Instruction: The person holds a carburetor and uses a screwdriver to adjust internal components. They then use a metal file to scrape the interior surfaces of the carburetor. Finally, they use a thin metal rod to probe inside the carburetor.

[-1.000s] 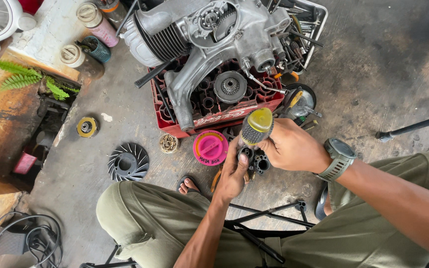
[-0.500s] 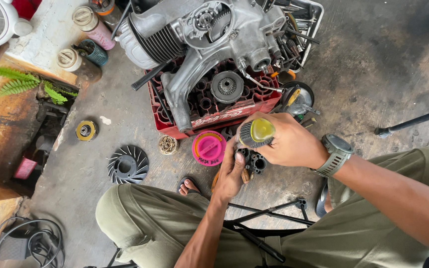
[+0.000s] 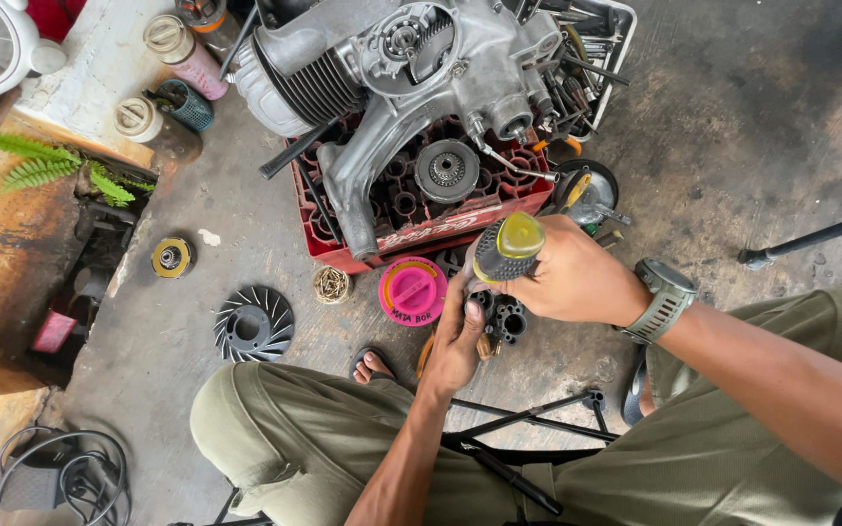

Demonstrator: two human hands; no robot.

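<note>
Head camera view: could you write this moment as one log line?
left hand: steadies small black part | right hand: grips screwdriver

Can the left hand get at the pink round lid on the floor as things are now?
Probably yes. The pink round lid lies uncovered just beside the left hand, but that hand is holding a small dark metal part.

Engine case [image 3: 411, 68] atop red crate [image 3: 421, 229]; pink lid [image 3: 412, 290], finned fan disc [image 3: 253, 324], fern [image 3: 60, 166] on floor [image 3: 733, 127].
</note>
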